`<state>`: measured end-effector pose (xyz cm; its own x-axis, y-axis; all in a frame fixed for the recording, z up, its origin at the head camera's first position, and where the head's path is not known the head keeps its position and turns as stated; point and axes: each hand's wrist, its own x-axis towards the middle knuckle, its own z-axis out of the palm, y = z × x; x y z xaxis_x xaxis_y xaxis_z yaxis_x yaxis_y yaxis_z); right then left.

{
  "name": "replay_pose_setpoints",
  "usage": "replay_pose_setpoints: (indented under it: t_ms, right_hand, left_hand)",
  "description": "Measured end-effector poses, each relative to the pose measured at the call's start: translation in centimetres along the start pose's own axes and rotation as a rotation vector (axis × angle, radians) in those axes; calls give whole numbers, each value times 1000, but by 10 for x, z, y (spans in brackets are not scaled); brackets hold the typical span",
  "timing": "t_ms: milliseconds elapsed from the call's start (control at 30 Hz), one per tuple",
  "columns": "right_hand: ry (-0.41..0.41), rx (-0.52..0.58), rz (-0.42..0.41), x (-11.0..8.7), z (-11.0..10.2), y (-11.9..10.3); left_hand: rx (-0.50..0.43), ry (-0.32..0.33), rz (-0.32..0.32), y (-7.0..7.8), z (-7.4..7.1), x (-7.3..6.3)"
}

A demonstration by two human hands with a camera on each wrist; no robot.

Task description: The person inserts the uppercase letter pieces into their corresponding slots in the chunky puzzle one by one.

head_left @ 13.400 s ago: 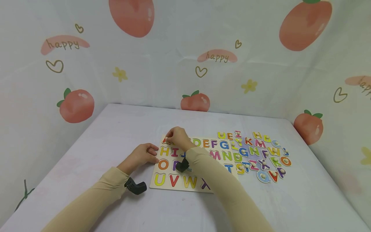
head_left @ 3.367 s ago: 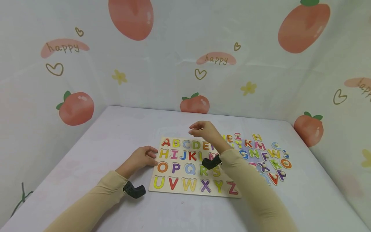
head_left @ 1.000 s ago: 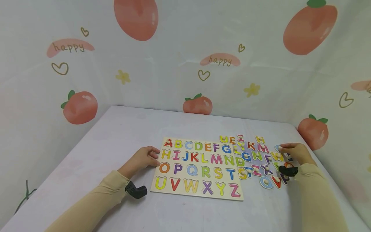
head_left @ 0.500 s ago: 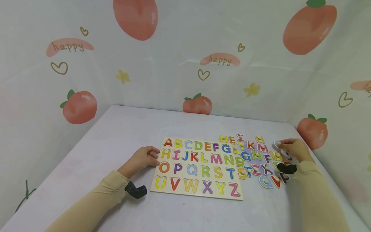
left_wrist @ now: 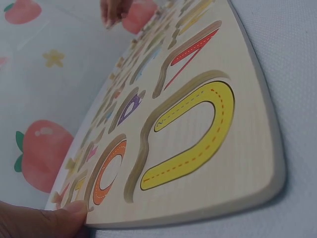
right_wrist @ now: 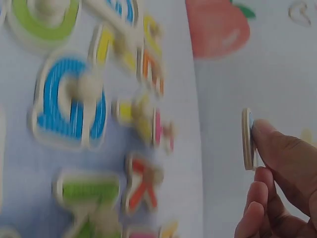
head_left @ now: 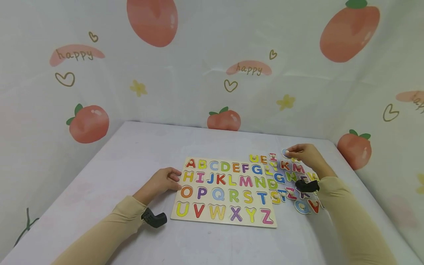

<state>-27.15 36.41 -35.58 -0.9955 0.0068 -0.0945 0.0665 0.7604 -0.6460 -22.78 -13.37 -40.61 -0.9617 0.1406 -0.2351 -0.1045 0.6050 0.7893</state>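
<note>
My right hand (head_left: 308,155) pinches the blue letter C puzzle piece (head_left: 285,153) between thumb and fingers, raised above the far edge of the loose letters. In the right wrist view this wooden piece (right_wrist: 246,140) is seen edge-on. My left hand (head_left: 162,182) lies at the left edge of the wooden alphabet board (head_left: 243,218), fingers relaxed. The left thumb (left_wrist: 74,210) touches the board's edge in the left wrist view. A red A piece (head_left: 190,163) and a yellow B piece (head_left: 202,164), both knobbed, sit in their slots; the printed C slot (head_left: 214,165) shows no knob.
Loose knobbed letters crowd the board's right side, among them a blue G (head_left: 279,178), a red K (head_left: 285,165), a blue Q (head_left: 302,207) and a red V (head_left: 313,206). Several others are partly behind my right hand and wrist camera (head_left: 307,186).
My right hand has picked up the blue C from the far right of the letters and carried it left. Earlier, it was at the A slot. My left hand has stayed at the board's edge.
</note>
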Motion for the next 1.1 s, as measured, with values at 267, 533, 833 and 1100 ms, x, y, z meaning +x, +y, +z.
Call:
replay_pose_setpoints:
  t_ms: [267,533,833,1100]
  right_hand:
    - [-65,59,-76,5,41,-52]
    - [-134,93,-122,3,91,-99]
    - [-138,102,-133,7,136,-134]
    - [-159,97,-72,12,161,-153]
  left_hand:
    - [-22,6,-13,-1,1,1]
    - [-29,10,-10,-3,1,2]
    - [-24,12,-12,-3,2,4]
    - [-20,12,-18,-3,1,4]
